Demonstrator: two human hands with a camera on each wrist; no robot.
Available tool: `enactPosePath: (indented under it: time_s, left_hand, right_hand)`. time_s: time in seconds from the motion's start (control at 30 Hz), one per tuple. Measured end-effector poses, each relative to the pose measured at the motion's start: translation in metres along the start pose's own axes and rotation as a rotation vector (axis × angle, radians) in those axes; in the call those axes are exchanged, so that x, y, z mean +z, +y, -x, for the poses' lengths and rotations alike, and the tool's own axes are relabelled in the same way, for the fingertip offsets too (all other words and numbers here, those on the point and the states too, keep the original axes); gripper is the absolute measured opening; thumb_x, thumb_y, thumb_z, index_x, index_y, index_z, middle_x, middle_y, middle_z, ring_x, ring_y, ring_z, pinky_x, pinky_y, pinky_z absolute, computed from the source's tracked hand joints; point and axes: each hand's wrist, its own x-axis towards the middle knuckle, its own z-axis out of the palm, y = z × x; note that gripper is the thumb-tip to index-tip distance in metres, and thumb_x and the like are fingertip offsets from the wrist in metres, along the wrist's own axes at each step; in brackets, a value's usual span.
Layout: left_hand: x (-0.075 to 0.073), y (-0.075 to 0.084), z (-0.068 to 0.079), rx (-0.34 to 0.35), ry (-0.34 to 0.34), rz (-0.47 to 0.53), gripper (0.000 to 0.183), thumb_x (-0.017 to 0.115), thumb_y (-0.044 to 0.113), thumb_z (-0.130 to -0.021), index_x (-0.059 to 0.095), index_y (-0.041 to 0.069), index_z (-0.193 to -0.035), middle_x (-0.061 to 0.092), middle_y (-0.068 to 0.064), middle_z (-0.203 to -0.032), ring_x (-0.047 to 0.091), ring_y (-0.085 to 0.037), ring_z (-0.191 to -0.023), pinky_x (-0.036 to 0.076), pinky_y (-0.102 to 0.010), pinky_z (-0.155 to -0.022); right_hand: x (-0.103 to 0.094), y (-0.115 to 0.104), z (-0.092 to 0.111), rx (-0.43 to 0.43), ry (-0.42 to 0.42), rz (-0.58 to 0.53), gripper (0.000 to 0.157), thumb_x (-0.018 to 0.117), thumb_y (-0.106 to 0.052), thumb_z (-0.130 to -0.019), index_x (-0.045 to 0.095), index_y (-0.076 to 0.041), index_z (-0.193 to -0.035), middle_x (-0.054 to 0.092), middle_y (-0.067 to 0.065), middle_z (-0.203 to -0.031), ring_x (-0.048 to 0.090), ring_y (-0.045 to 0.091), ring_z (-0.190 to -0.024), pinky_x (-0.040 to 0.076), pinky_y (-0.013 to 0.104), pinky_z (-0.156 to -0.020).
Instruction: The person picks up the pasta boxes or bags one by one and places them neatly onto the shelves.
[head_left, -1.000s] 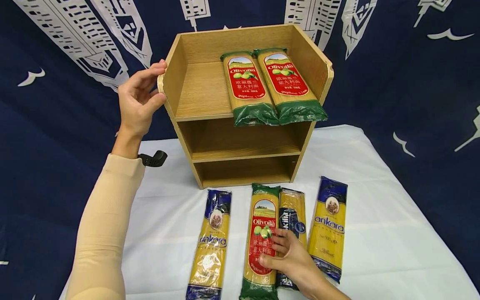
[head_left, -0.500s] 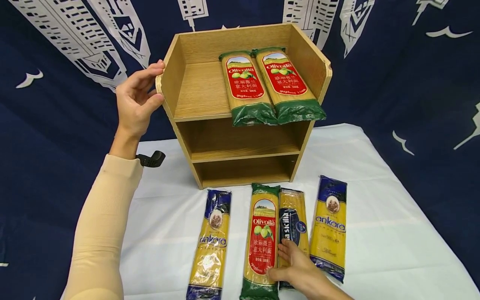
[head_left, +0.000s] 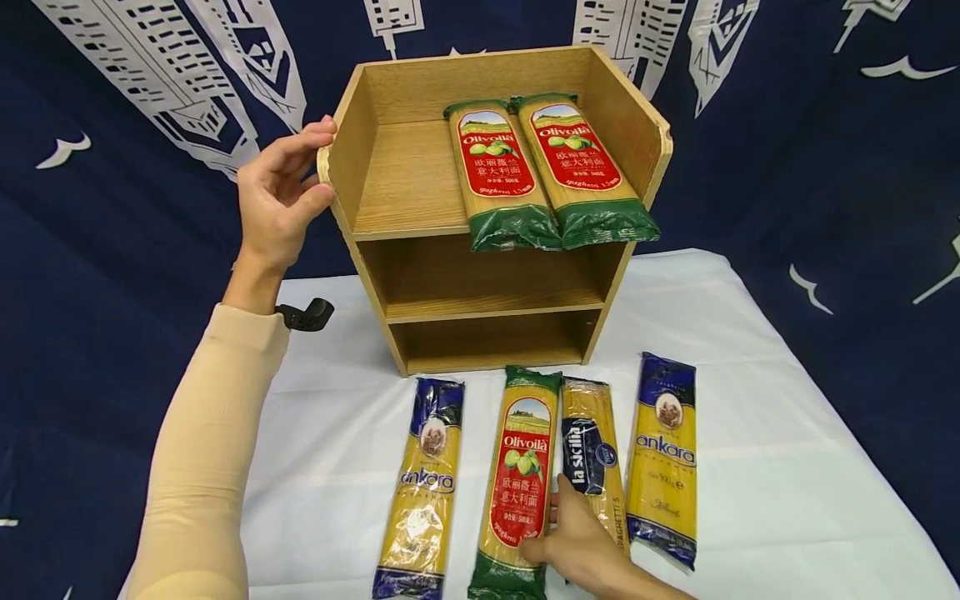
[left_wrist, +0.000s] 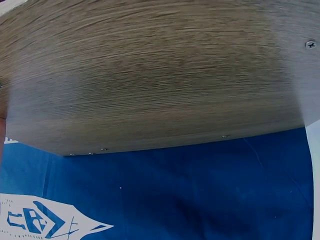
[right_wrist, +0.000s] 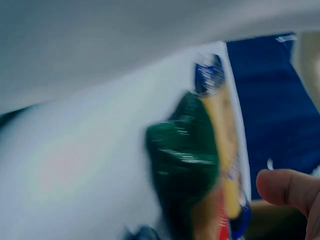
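My left hand (head_left: pixel 277 200) grips the left side edge of a small wooden shelf (head_left: pixel 408 187), fingertips near its top and thumb lower down. The left wrist view shows the shelf's side panel (left_wrist: pixel 160 75). My right hand (head_left: pixel 581 542) holds the right edge of an Olivoilà spaghetti pack (head_left: pixel 525 417) lying on the table, thumb on top; the other fingers are partly hidden at its side. Its green end (right_wrist: pixel 182 155) looks blurred in the right wrist view. Right beside it lies a La Sicilia spaghetti pack (head_left: pixel 585 408), partly covered by my hand.
Two more Olivoilà packs, a left one (head_left: pixel 491 158) and a right one (head_left: pixel 573 154), lie on the top tier, green ends overhanging its front. Ankara packs flank the middle ones, one left (head_left: pixel 423 467), one right (head_left: pixel 663 450). White cloth (head_left: pixel 765 467) covers the table.
My right hand has slid down to the lower right edge of the Olivoilà pack, whose lower end has swung slightly left. The La Sicilia pack's lower end has shifted right. My left hand stays put.
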Motion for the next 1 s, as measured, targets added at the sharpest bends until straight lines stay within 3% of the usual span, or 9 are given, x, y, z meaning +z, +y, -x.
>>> enactPosePath:
  time_s: [0.17,0.3,0.47,0.57,0.67,0.73,0.83,0.9,1.0]
  left_hand:
    - [0.002,-0.001,-0.002,0.000,-0.008,0.003,0.056,0.092,0.016,-0.073,0.068,-0.012,-0.116,0.065,-0.024,-0.131,0.053,-0.035,-0.134,0.051,-0.044,-0.102]
    - [0.003,-0.001,-0.002,0.000,-0.005,-0.001,0.054,0.090,0.013,-0.074,0.068,-0.012,-0.116,0.065,-0.024,-0.130,0.053,-0.035,-0.134,0.050,-0.044,-0.102]
    - [0.001,0.000,0.000,0.003,0.017,-0.005,0.058,0.093,0.017,-0.072,0.069,-0.013,-0.115,0.066,-0.024,-0.129,0.053,-0.035,-0.133,0.050,-0.045,-0.102]
    - [0.001,0.000,0.001,0.003,0.025,-0.003,0.059,0.094,0.018,-0.071,0.068,-0.013,-0.115,0.066,-0.024,-0.128,0.054,-0.035,-0.133,0.051,-0.044,-0.102]
    - [0.001,-0.001,0.003,0.001,0.034,0.001,0.059,0.094,0.016,-0.071,0.068,-0.013,-0.114,0.066,-0.024,-0.128,0.054,-0.035,-0.133,0.051,-0.043,-0.101]
    - [0.001,-0.001,0.004,0.000,0.043,0.005,0.060,0.095,0.017,-0.070,0.068,-0.014,-0.114,0.066,-0.025,-0.128,0.054,-0.036,-0.132,0.052,-0.043,-0.100]
    - [0.001,0.000,0.005,-0.001,0.052,0.012,0.062,0.096,0.018,-0.069,0.068,-0.014,-0.114,0.066,-0.025,-0.127,0.054,-0.036,-0.132,0.052,-0.043,-0.100]
    - [0.002,0.000,0.004,-0.001,0.056,0.020,0.064,0.097,0.020,-0.068,0.068,-0.015,-0.113,0.066,-0.025,-0.127,0.054,-0.036,-0.132,0.052,-0.043,-0.101]
    - [0.004,0.000,0.001,0.000,0.048,0.017,0.063,0.096,0.019,-0.068,0.068,-0.014,-0.114,0.066,-0.025,-0.127,0.054,-0.036,-0.132,0.051,-0.043,-0.101]
  right_hand:
    - [0.020,0.002,-0.004,-0.054,0.164,0.165,0.112,0.091,-0.010,-0.063,0.023,0.021,-0.147,0.046,0.024,-0.116,0.050,0.033,-0.104,0.048,0.056,-0.099]
    - [0.030,0.005,-0.007,-0.061,0.222,0.190,0.122,0.092,-0.011,-0.066,0.011,0.022,-0.149,0.041,0.029,-0.121,0.048,0.038,-0.109,0.041,0.057,-0.107]
    - [0.035,0.006,-0.010,-0.065,0.245,0.219,0.123,0.092,-0.006,-0.064,0.010,0.020,-0.151,0.042,0.032,-0.125,0.045,0.046,-0.121,0.035,0.059,-0.112]
    - [0.034,0.006,-0.011,-0.060,0.238,0.247,0.124,0.092,-0.003,-0.061,0.011,0.019,-0.152,0.037,0.044,-0.139,0.037,0.056,-0.134,0.028,0.061,-0.115]
    - [0.030,0.005,-0.013,-0.061,0.224,0.243,0.121,0.091,0.000,-0.060,0.014,0.020,-0.150,0.033,0.047,-0.144,0.032,0.059,-0.137,0.026,0.063,-0.114]
    - [0.027,0.005,-0.015,-0.062,0.213,0.221,0.117,0.091,0.001,-0.059,0.018,0.022,-0.148,0.044,0.045,-0.137,0.045,0.057,-0.130,0.034,0.062,-0.111]
    - [0.022,0.005,-0.019,-0.042,0.198,0.159,0.104,0.089,0.000,-0.061,0.028,0.022,-0.142,0.062,0.030,-0.114,0.065,0.041,-0.101,0.053,0.053,-0.095]
    - [0.018,0.005,-0.020,-0.031,0.177,0.101,0.091,0.087,0.001,-0.064,0.036,0.021,-0.136,0.065,0.018,-0.097,0.066,0.028,-0.083,0.057,0.045,-0.078]
    - [0.014,0.005,-0.022,-0.029,0.101,-0.048,0.059,0.079,0.004,-0.069,0.050,0.020,-0.119,0.065,0.011,-0.086,0.064,0.020,-0.073,0.057,0.036,-0.067]
